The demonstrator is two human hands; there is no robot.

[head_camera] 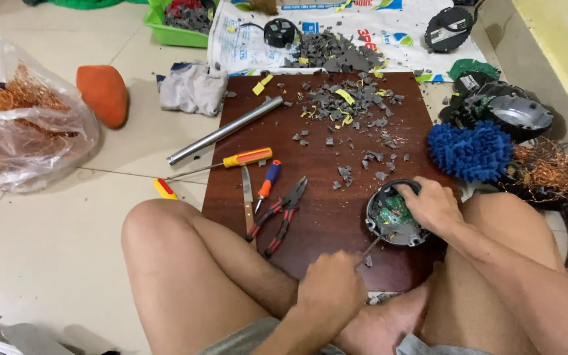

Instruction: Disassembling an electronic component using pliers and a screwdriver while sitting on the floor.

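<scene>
Right hand [434,205] is clamped on the rim of the round grey housing [394,215], green circuit board showing inside; left hand [330,283], just beside it, is closed round a thin metal tool [371,247] — a slip could gouge that board. Brittle grey shards [356,108] litter the dark wooden surface [336,217] beyond — sharp for bare legs.

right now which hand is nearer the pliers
Left. The left hand is on the board just right of and below the pliers, holding a thin tool. The right hand is farther right, gripping the round housing.
</scene>
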